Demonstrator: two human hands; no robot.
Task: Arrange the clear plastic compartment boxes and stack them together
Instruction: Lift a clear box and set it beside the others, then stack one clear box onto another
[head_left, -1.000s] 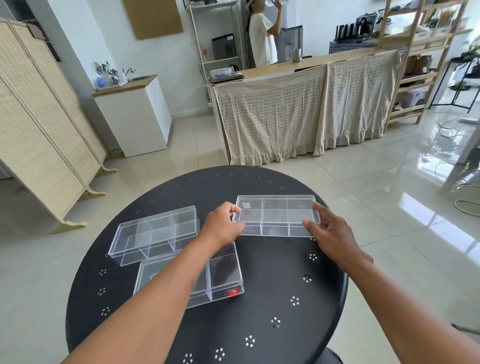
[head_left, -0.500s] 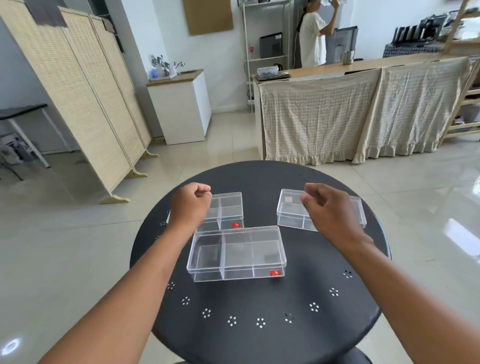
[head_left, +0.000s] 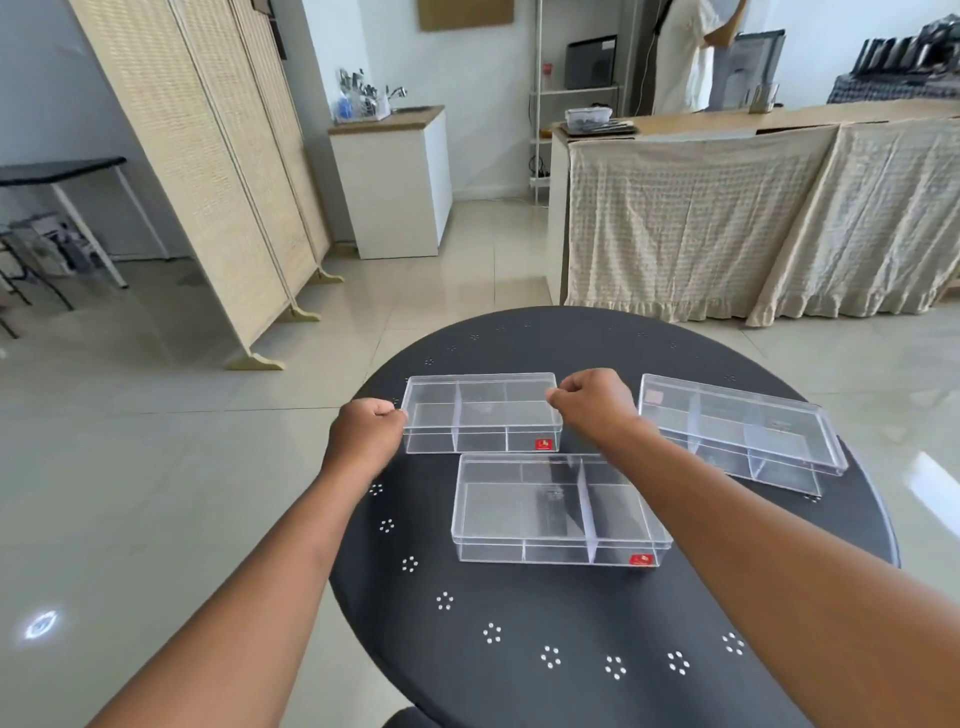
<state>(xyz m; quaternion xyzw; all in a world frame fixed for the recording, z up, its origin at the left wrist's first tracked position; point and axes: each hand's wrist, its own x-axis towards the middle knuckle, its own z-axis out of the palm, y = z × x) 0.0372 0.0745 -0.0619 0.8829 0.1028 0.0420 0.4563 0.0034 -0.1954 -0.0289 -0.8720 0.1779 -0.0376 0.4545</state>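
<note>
Three clear plastic compartment boxes lie apart on the round black table (head_left: 571, 649). The far-left box (head_left: 480, 410) has a red sticker on its front. The near box (head_left: 556, 512) sits just in front of it, also with a red sticker. The right box (head_left: 737, 431) lies angled by the table's right rim. My left hand (head_left: 366, 436) is curled against the far-left box's left end, fingertips pinching its lid edge. My right hand (head_left: 592, 402) is curled at the same box's right end, pinching its top corner.
The table's edge runs close behind the boxes and to the right of the right box. Beyond it are a tiled floor, a folding woven screen (head_left: 208, 171), a white cabinet (head_left: 395, 182), a cloth-draped counter (head_left: 727, 208) and a person (head_left: 685, 52) standing behind it.
My right hand has left the right box and moved to the far-left box's right end. My left hand has come to that box's left end. The view has shifted left.
</note>
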